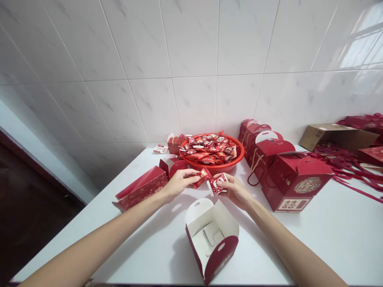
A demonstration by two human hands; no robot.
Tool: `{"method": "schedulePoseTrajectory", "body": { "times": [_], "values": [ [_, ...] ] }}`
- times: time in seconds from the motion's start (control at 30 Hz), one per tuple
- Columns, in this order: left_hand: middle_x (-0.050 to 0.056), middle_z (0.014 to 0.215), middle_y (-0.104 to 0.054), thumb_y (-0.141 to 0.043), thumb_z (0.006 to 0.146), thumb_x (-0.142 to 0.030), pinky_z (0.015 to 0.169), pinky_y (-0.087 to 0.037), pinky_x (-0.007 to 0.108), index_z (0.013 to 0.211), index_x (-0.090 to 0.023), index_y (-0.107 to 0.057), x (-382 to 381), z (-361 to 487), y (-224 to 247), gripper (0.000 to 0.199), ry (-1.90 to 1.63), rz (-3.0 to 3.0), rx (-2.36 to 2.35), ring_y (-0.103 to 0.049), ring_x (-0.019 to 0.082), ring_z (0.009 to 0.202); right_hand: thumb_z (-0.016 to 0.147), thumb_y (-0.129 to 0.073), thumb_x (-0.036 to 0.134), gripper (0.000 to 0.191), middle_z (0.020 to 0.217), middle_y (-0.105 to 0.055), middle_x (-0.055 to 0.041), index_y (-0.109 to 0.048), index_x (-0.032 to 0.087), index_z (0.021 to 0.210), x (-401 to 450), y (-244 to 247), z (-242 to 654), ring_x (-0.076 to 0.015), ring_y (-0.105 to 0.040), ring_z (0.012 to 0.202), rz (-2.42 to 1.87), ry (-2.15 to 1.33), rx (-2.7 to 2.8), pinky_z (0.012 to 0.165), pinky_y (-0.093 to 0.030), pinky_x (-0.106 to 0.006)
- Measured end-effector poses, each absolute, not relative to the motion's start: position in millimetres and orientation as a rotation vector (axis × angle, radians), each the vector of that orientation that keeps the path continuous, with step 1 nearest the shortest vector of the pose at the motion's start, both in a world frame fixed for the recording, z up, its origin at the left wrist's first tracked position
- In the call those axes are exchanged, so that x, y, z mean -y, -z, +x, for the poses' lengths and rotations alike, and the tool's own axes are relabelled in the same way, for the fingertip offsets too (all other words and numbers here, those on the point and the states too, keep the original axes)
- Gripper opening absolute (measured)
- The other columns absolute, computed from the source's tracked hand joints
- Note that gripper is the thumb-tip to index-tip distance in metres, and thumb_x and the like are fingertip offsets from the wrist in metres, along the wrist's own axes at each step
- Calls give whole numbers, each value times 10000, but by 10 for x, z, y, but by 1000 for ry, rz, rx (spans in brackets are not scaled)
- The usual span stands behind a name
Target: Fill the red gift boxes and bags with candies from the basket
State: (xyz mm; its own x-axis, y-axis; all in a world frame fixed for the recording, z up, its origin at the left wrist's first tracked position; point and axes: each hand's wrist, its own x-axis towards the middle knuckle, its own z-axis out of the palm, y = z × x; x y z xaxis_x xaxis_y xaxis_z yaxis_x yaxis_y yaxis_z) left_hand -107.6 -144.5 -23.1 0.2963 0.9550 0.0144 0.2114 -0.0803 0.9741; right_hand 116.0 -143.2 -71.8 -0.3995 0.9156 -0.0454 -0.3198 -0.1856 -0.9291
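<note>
My left hand pinches a red wrapped candy between thumb and fingers. Close beside it, my right hand grips a red-and-white candy packet. Both sweets are held just in front of a red plastic basin, heaped with wrapped candies. Below my hands, near the table's front edge, stands an open dark-red gift box with a white inside. Its flaps are spread, and I see only its bare folded bottom within.
Folded red boxes lie left of the basin. A row of closed red gift boxes with cord handles stands at the right. Beyond it are a brown cardboard carton and red ribbons. A tiled wall bounds the table's back.
</note>
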Motion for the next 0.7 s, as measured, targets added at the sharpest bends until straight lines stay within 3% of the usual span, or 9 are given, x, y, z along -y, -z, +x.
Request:
{"method": "schedulePoseTrajectory", "body": {
  "times": [0.2,0.5,0.7],
  "values": [
    [101,1061,-748,-758,715,-446,880,-515,380,1021,-134,-743,1455,-1048,238,437,-931,1602,-1104,-666,250,937,600,-863,333,431,787,-671,8,-715,193,980,1493,686,1118,-113,-564,642,-772,-1726,1197,574,-424,-225],
    [76,925,-736,-741,739,-420,799,-526,352,990,-128,-730,1503,-962,254,386,-855,1635,-1092,-638,196,799,704,-817,491,385,657,-595,34,-664,181,874,1533,730,1060,-88,-476,532,-748,-1656,1277,489,-337,-207],
    [76,992,-714,-708,756,-449,878,-504,375,1015,-155,-689,1533,-977,76,392,-845,1718,-1099,-638,223,930,663,-830,533,430,640,-579,33,-640,175,808,1505,742,1048,-95,-472,534,-807,-1600,1172,506,-350,-221]
  ]
}}
